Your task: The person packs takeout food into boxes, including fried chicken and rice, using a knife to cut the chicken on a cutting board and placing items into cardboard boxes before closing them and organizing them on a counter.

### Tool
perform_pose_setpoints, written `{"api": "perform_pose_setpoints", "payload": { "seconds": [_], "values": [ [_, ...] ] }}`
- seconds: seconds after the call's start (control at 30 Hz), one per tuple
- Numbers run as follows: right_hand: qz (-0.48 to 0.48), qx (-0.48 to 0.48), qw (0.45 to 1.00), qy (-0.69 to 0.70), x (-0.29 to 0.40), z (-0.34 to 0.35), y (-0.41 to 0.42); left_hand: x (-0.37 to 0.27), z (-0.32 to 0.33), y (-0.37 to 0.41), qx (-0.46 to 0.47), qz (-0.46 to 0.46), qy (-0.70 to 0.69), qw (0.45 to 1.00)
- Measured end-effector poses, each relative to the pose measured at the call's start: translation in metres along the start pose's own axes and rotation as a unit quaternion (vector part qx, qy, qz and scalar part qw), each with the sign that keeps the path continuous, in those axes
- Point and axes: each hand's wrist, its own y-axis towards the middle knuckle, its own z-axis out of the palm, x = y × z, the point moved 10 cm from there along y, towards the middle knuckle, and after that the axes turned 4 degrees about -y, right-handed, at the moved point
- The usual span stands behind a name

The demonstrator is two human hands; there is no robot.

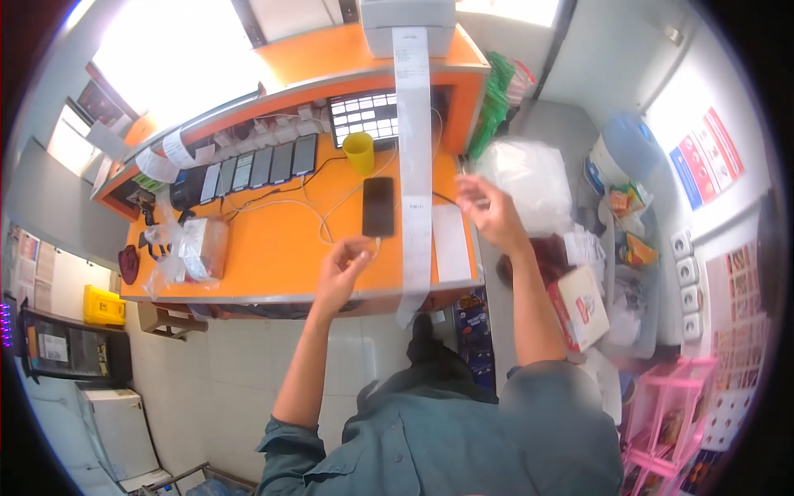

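My left hand (345, 268) hovers over the front part of the orange counter (273, 260), fingers curled near a charging cable's plug, and seems to hold nothing. That cable runs to a black smartphone (378, 207) lying on the counter. My right hand (487, 208) is raised past the counter's right edge, fingers parted, with nothing seen in it. Between my hands a long paper strip (417, 167) hangs from a grey receipt printer (408, 28) on the upper shelf, down over the counter's front edge. A white sheet (451, 243) lies to the right of the strip.
A yellow cup (359, 154) stands before a touchscreen (363, 115). Several phones (263, 167) lean in a row at the back left. A plastic-wrapped box (205, 248) sits at left. White plastic bags (527, 180), a carton (583, 308) and a water bottle (626, 149) are at right.
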Motion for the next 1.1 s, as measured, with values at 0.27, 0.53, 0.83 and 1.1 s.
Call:
{"api": "perform_pose_setpoints", "payload": {
  "seconds": [0.27,0.53,0.83,1.1],
  "values": [
    [-0.072,-0.122,0.985,0.099,0.003,-0.027,0.166,-0.072,0.029,0.191,-0.059,0.087,0.044,0.993],
    [-0.249,-0.225,0.937,-0.095,0.053,-0.035,0.217,-0.094,0.081,0.286,-0.030,0.050,-0.102,0.993],
    [-0.382,-0.222,0.846,-0.298,0.094,-0.006,0.236,-0.116,0.079,0.298,-0.101,0.141,-0.019,0.985],
    [-0.432,-0.164,0.830,-0.311,0.114,-0.010,0.244,-0.145,0.082,0.300,-0.106,0.176,0.116,0.972]
  ]
}}
